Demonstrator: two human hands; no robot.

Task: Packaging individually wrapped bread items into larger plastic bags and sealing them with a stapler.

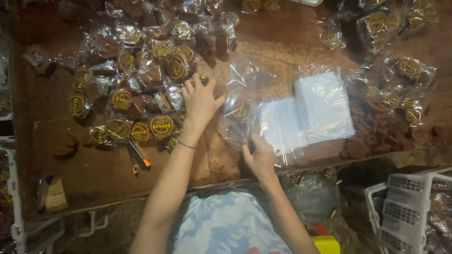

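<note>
Head view, wooden table [70,174]. Left hand [201,99] reached forward to the edge of the pile of wrapped brown blocks [141,89], fingers curled down, pressing on something at the pile edge; could not tell exactly what was gripped. Right hand [259,157] at the near table edge, fingers pinched shut on the near end of a clear bag [242,101]. Bag lay flat between the two hands, long axis running away from the body, far end pointing toward the table's back; one round gold label visible inside. Could not tell which end was the mouth. Stack of empty bags [318,106] just right of it, partly overlapped. Loose brown pieces [376,131] further right, more wrapped blocks [405,70] beyond. Orange-tipped tool [138,161] left of the forearm. White crate [405,211] at lower right, off the table.
</note>
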